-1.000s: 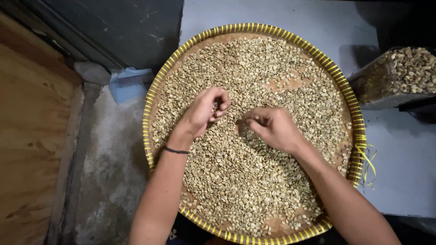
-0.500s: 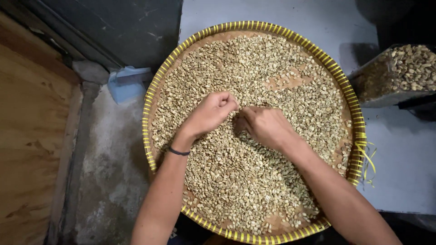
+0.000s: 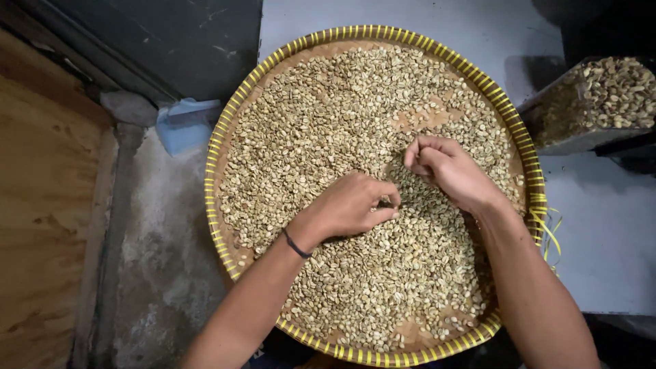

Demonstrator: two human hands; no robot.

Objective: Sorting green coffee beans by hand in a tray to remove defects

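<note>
- Your left hand (image 3: 348, 208) rests low on the green coffee beans (image 3: 328, 130), near the middle of the round woven tray (image 3: 217, 147) with the yellow rim. Its fingers are curled narrow, the fingertips (image 3: 388, 203) pinched together on the beans.
- Your right hand (image 3: 447, 171) is a little above the beans, just right of centre. The fingers are folded into a loose fist; I cannot tell if it holds any beans.
- The two hands are near but apart.
- A dark container (image 3: 594, 102) full of beans stands at the right of the tray, on the grey table (image 3: 601, 232).
- A blue scoop (image 3: 183, 124) lies at the left of the tray.
</note>
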